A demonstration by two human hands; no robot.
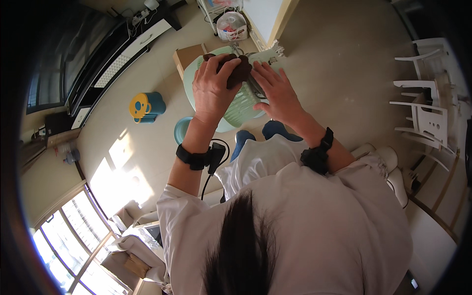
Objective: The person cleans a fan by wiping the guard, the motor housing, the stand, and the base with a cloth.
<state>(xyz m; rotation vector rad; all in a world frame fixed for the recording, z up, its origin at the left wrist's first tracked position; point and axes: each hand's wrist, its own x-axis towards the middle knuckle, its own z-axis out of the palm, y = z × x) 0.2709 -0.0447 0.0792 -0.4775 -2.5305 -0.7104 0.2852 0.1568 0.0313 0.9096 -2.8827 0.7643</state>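
Observation:
A bunched dark brown cloth [239, 72] is gripped in my left hand [214, 86], whose fingers curl over its top. Below the cloth is a pale green plastic object [239, 110] with a ribbed face; its exact kind is unclear. My right hand [276, 92] reaches in from the other side with its fingers apart. Its fingertips are close to a grey curved part [260, 88] of the green object; whether they touch it I cannot tell. The hands and cloth hide much of the green object's upper side.
A cardboard box [186, 57] stands behind the green object. Nearer are a light blue basin [181, 131] and a blue stool-like container with a yellow lid [147, 107]. A bag [232, 27] sits by the wall edge. White chairs [427, 118] stand to the right.

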